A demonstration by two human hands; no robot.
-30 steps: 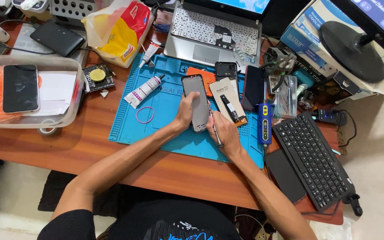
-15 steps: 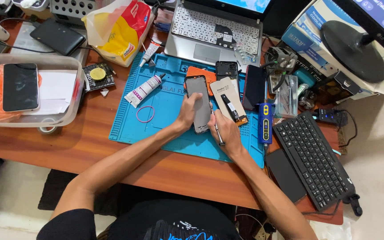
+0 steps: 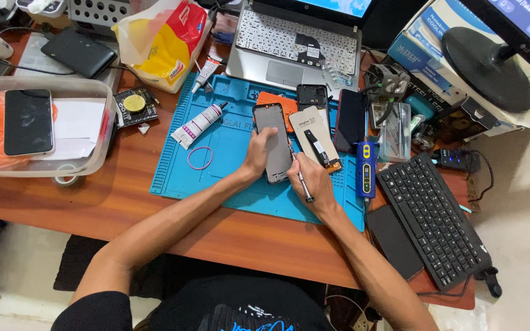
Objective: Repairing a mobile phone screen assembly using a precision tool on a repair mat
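Note:
On the blue work mat (image 3: 228, 159) lies a grey phone frame (image 3: 272, 136), long side running away from me. My left hand (image 3: 257, 153) grips its left edge and holds it flat. My right hand (image 3: 311, 178) holds a thin metal tool (image 3: 300, 178) like a pen, its tip against the phone frame's right edge. Just right of the frame lies a beige phone back with a small board (image 3: 315, 142).
A glue tube (image 3: 199, 124) and a rubber band (image 3: 199, 157) lie on the mat's left. A blue electric screwdriver (image 3: 366, 168), black phones (image 3: 351, 119), a keyboard (image 3: 433, 217), a laptop (image 3: 295, 46) and a plastic tray with a phone (image 3: 29, 122) surround the mat.
My hands have stayed on the phone frame. The right hand with the tool shifted slightly along the frame's right edge.

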